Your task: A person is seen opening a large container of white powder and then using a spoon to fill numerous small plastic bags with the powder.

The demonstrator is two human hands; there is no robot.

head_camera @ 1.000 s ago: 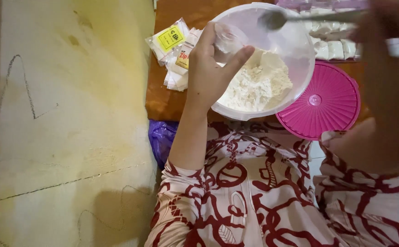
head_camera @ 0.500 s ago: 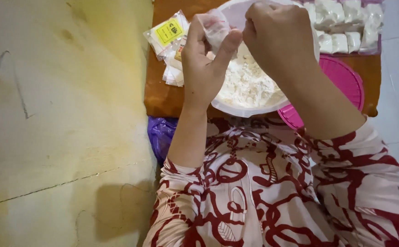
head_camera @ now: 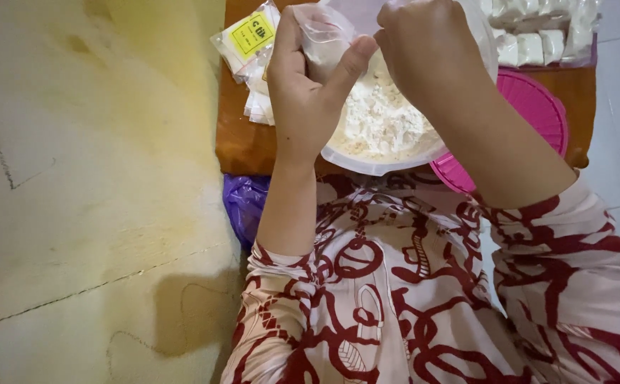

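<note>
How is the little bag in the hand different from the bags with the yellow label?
The small clear plastic bag is pinched upright in the left hand above the white bowl; the yellow-labelled clear packets lie flat on the brown board, untouched. The held one shows no label. Both are clear plastic.

One white bowl [head_camera: 367, 160] of flour, one pink lid [head_camera: 537, 107], one purple bag [head_camera: 242, 206], two hands: left hand [head_camera: 303, 92], right hand [head_camera: 427, 50]
</note>
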